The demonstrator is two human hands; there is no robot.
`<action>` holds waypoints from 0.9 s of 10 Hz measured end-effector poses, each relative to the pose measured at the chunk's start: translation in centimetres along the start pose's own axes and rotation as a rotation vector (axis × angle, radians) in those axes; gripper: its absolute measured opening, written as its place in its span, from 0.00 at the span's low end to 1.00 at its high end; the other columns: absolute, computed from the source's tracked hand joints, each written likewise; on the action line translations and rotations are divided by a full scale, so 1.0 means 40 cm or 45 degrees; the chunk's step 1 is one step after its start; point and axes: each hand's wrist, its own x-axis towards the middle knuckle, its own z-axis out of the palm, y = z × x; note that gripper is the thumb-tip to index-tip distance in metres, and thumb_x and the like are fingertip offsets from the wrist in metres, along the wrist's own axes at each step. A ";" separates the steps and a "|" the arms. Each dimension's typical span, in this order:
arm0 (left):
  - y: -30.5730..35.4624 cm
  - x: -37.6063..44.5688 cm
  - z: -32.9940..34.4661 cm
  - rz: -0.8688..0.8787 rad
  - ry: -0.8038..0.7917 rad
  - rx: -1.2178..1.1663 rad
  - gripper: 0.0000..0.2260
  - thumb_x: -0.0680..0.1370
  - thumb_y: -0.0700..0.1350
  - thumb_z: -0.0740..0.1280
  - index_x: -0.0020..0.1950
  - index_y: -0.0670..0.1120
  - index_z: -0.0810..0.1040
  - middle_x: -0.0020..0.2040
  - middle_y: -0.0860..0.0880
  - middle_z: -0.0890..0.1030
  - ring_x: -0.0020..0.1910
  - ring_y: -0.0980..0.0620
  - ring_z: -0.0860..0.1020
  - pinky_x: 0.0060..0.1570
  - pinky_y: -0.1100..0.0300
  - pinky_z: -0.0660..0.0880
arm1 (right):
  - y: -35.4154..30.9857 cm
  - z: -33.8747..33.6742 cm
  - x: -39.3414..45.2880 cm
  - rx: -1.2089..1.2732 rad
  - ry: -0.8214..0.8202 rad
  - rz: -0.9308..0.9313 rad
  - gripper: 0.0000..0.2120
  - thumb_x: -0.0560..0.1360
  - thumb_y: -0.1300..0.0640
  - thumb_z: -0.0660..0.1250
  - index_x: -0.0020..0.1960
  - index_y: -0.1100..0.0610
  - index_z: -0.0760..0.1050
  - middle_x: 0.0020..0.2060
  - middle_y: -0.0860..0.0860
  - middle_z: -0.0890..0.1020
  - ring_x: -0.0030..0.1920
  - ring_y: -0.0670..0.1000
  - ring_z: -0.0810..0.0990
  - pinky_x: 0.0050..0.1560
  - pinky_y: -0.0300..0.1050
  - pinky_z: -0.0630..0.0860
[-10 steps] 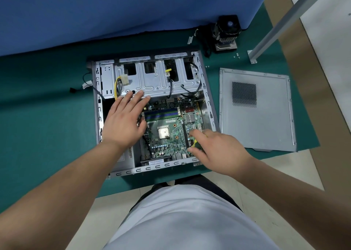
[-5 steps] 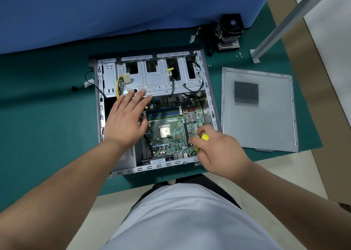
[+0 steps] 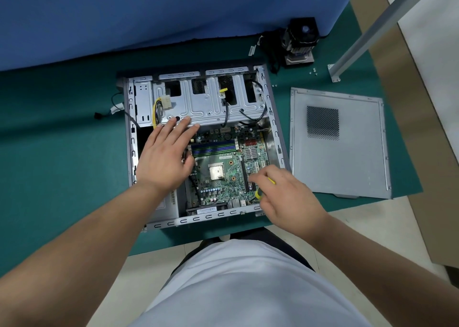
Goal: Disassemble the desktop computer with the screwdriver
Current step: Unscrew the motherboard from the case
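My right hand (image 3: 285, 195) grips the screwdriver (image 3: 258, 194), a yellow-and-black handle, tip down at the near right corner of the board (image 3: 223, 172). My left hand (image 3: 165, 160) lies flat, fingers straight, on the board's left side, fingertips touching the drive cage (image 3: 211, 103). The case (image 3: 275, 137) lies open at the desk's (image 3: 62, 165) near edge. Done: side panel (image 3: 347, 157), flat perforated sheet steel, off to the right; cooler (image 3: 299, 43), finned with a black fan, at the far edge. Left, I judge: green board, stamped cage, cables
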 end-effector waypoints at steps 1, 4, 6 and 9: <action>-0.001 0.001 0.001 -0.002 -0.002 0.004 0.30 0.79 0.55 0.55 0.82 0.58 0.57 0.82 0.55 0.59 0.82 0.50 0.54 0.81 0.48 0.50 | 0.002 0.000 -0.003 0.055 0.011 0.076 0.22 0.75 0.58 0.64 0.69 0.50 0.74 0.60 0.48 0.75 0.54 0.53 0.77 0.44 0.49 0.79; -0.003 0.000 0.004 0.007 0.012 -0.002 0.30 0.79 0.55 0.56 0.82 0.58 0.57 0.82 0.54 0.59 0.82 0.50 0.54 0.81 0.48 0.50 | 0.027 0.016 0.002 0.162 0.038 0.164 0.21 0.78 0.63 0.64 0.70 0.55 0.72 0.60 0.51 0.74 0.52 0.53 0.77 0.48 0.43 0.70; -0.003 0.000 0.006 0.009 0.024 -0.030 0.30 0.79 0.55 0.56 0.82 0.58 0.58 0.82 0.54 0.60 0.82 0.50 0.55 0.81 0.48 0.50 | 0.026 0.008 -0.014 0.204 0.074 0.169 0.20 0.77 0.63 0.64 0.68 0.55 0.73 0.58 0.50 0.74 0.49 0.51 0.76 0.48 0.41 0.67; 0.001 -0.001 -0.002 0.003 -0.005 -0.087 0.29 0.79 0.56 0.56 0.82 0.58 0.58 0.82 0.55 0.60 0.82 0.51 0.55 0.80 0.47 0.52 | 0.027 -0.020 -0.028 0.229 0.149 0.202 0.18 0.77 0.62 0.64 0.67 0.54 0.73 0.55 0.47 0.72 0.44 0.45 0.70 0.45 0.41 0.66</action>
